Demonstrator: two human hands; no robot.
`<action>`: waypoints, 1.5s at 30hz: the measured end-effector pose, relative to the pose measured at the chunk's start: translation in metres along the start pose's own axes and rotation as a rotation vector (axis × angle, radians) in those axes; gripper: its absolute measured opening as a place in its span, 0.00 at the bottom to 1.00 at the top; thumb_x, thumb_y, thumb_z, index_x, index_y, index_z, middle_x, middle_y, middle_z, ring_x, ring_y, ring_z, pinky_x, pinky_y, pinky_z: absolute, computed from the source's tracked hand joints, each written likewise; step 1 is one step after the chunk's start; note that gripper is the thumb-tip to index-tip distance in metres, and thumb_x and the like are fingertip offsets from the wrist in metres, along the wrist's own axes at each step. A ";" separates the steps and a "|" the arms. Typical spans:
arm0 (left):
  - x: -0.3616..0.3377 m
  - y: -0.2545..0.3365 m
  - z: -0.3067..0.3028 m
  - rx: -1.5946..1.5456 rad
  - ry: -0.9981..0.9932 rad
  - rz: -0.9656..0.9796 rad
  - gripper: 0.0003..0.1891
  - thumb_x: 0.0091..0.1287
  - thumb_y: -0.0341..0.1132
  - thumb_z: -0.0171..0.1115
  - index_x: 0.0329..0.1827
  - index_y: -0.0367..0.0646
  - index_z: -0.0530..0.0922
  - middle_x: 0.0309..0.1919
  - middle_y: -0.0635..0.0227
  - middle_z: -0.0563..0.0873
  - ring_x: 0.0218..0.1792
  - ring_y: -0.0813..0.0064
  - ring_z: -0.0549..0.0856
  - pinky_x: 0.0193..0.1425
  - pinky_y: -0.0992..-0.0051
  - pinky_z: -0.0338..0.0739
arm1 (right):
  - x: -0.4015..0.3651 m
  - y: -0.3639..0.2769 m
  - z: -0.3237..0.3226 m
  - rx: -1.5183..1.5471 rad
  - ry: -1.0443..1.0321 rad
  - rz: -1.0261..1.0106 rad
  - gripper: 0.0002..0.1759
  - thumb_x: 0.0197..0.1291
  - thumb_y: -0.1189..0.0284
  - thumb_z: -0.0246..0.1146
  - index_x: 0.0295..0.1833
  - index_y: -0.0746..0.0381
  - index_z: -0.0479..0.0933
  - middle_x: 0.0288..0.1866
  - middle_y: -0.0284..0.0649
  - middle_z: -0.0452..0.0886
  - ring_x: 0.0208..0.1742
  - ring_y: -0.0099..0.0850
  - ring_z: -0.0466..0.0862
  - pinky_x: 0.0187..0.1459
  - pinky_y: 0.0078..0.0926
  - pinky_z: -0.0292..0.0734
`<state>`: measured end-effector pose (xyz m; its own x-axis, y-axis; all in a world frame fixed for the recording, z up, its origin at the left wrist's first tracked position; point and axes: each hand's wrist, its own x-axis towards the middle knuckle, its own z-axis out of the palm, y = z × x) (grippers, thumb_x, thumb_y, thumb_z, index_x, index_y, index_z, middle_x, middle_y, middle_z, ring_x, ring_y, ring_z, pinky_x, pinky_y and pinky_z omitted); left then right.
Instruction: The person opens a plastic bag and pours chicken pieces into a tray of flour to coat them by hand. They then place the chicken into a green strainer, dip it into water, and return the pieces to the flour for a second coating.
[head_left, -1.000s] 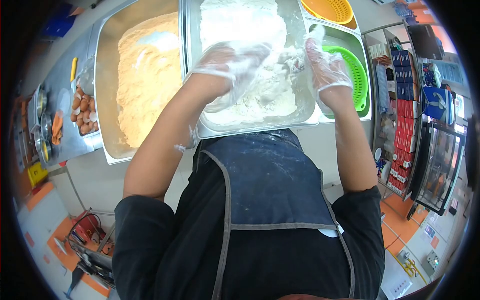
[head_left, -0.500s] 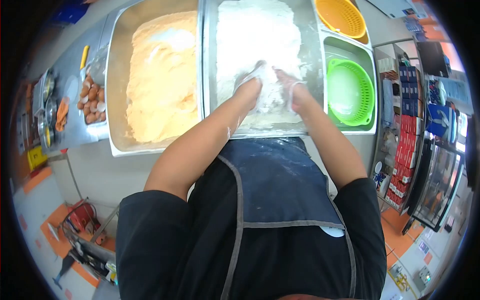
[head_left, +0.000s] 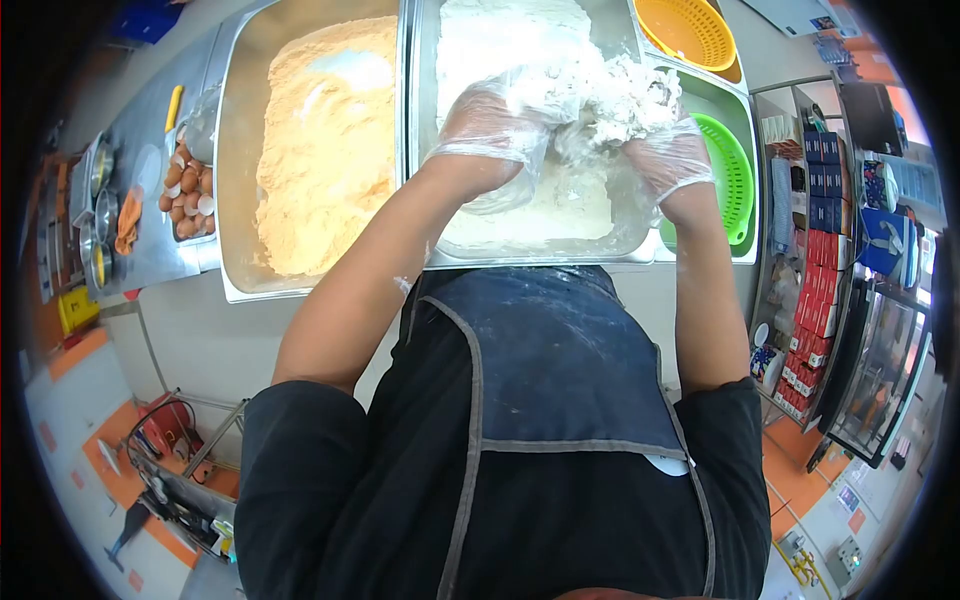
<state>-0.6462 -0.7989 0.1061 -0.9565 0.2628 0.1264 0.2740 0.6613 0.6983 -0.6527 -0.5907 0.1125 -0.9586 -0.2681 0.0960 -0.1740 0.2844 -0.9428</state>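
Closest to me on the feed, at six o'clock, is a dark apron (head_left: pixel 560 370) dusted white, and both forearms run up from it toward twelve. The left hand (head_left: pixel 495 115), in a thin clear glove, is cupped, its fingers curled against the near side of a clump (head_left: pixel 620 95) of floury white stuff. The right hand (head_left: pixel 672 150), gloved the same way, cups the clump from its four o'clock side. I read both hands as pressed onto the clump from either side. It is lifted above the tray (head_left: pixel 540 258), over the right edge, at about one o'clock from centre. Loose white flour (head_left: pixel 500 40) lies in that tray, heaped toward the far end. Side by side at its nine o'clock, the crumb tray (head_left: pixel 232 200) holds a yellowish crumb (head_left: pixel 320 150). At three o'clock of the flour tray a green colander (head_left: pixel 738 175) sits in a pan, partly hidden by the right hand, and an orange colander (head_left: pixel 685 25) lies beyond it. Far out at nine o'clock, eggs (head_left: pixel 185 195) rest on the steel bench (head_left: pixel 140 270). At three o'clock a shelf (head_left: pixel 815 250) carries red and blue boxes.
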 end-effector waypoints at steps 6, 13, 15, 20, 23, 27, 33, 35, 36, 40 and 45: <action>-0.001 0.008 -0.011 -0.207 -0.035 0.021 0.14 0.57 0.29 0.60 0.47 0.40 0.78 0.44 0.61 0.82 0.45 0.68 0.80 0.53 0.74 0.71 | -0.006 -0.019 -0.003 -0.125 -0.010 0.047 0.23 0.46 0.80 0.62 0.51 0.67 0.68 0.43 0.37 0.78 0.41 0.25 0.77 0.45 0.22 0.72; -0.003 0.009 -0.019 -0.370 -0.142 -0.176 0.14 0.63 0.36 0.58 0.49 0.40 0.78 0.45 0.63 0.82 0.46 0.71 0.80 0.53 0.75 0.71 | -0.009 -0.012 -0.009 0.016 -0.138 0.026 0.26 0.51 0.72 0.67 0.55 0.66 0.68 0.48 0.39 0.77 0.48 0.29 0.76 0.51 0.26 0.71; -0.002 0.002 -0.013 -0.371 -0.065 -0.099 0.16 0.64 0.40 0.55 0.52 0.42 0.77 0.47 0.61 0.81 0.48 0.69 0.78 0.54 0.74 0.70 | -0.008 -0.025 -0.009 -0.065 -0.157 0.029 0.21 0.53 0.73 0.65 0.53 0.66 0.70 0.47 0.41 0.78 0.48 0.30 0.77 0.50 0.26 0.71; 0.006 -0.005 -0.014 -0.050 -0.235 -0.196 0.21 0.67 0.45 0.48 0.60 0.46 0.70 0.55 0.60 0.76 0.54 0.64 0.75 0.61 0.70 0.66 | -0.001 -0.015 -0.031 -0.428 -0.377 -0.146 0.14 0.59 0.70 0.57 0.49 0.64 0.73 0.40 0.43 0.79 0.38 0.34 0.78 0.42 0.26 0.73; 0.022 -0.018 -0.004 0.211 -0.371 -0.072 0.24 0.69 0.49 0.40 0.64 0.48 0.65 0.59 0.59 0.73 0.58 0.61 0.73 0.64 0.68 0.63 | 0.014 0.010 -0.032 -0.811 -0.418 -0.283 0.15 0.62 0.67 0.54 0.51 0.62 0.74 0.45 0.47 0.78 0.43 0.41 0.78 0.48 0.31 0.72; 0.060 -0.058 0.059 0.218 -0.431 -0.361 0.26 0.68 0.51 0.39 0.62 0.46 0.67 0.58 0.54 0.72 0.58 0.60 0.73 0.63 0.66 0.64 | 0.058 0.054 0.013 -0.916 -0.418 0.334 0.23 0.62 0.57 0.49 0.52 0.62 0.74 0.52 0.50 0.76 0.50 0.44 0.77 0.54 0.34 0.68; 0.047 -0.090 0.120 -0.101 -0.686 -0.379 0.27 0.65 0.54 0.47 0.58 0.43 0.72 0.57 0.55 0.75 0.56 0.64 0.75 0.60 0.68 0.66 | 0.031 0.120 0.068 -0.540 -0.495 0.247 0.25 0.61 0.55 0.47 0.48 0.65 0.76 0.51 0.52 0.76 0.50 0.43 0.77 0.53 0.33 0.69; 0.018 -0.085 0.100 -0.126 -0.615 -0.385 0.27 0.66 0.54 0.47 0.57 0.43 0.73 0.57 0.55 0.75 0.55 0.63 0.75 0.59 0.68 0.66 | 0.021 0.093 0.033 -0.475 -0.645 0.352 0.25 0.61 0.56 0.49 0.51 0.66 0.74 0.53 0.51 0.76 0.52 0.40 0.76 0.55 0.32 0.67; 0.010 -0.087 0.091 -0.148 -0.535 -0.382 0.26 0.66 0.55 0.47 0.56 0.44 0.74 0.56 0.56 0.76 0.54 0.63 0.76 0.58 0.67 0.67 | 0.019 0.088 0.020 -0.412 -0.788 0.447 0.25 0.61 0.57 0.51 0.54 0.66 0.72 0.55 0.50 0.75 0.55 0.37 0.75 0.56 0.30 0.66; -0.003 -0.110 0.121 0.163 -0.376 -0.325 0.24 0.65 0.51 0.52 0.53 0.40 0.76 0.50 0.56 0.79 0.48 0.68 0.78 0.49 0.70 0.72 | -0.015 0.141 0.040 -0.415 -0.474 0.584 0.22 0.64 0.60 0.49 0.53 0.65 0.74 0.53 0.49 0.76 0.54 0.38 0.75 0.55 0.32 0.66; -0.010 -0.075 0.148 -0.833 -0.247 -0.853 0.23 0.65 0.48 0.54 0.52 0.37 0.76 0.47 0.57 0.80 0.45 0.71 0.79 0.46 0.72 0.73 | -0.013 0.143 0.088 0.711 -0.151 0.833 0.18 0.62 0.66 0.55 0.51 0.70 0.73 0.46 0.42 0.78 0.47 0.30 0.77 0.51 0.27 0.71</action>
<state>-0.6423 -0.7470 -0.0520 -0.7285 0.1507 -0.6682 -0.6683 0.0576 0.7416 -0.6453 -0.6273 -0.0518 -0.6698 -0.3615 -0.6486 0.7288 -0.1528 -0.6675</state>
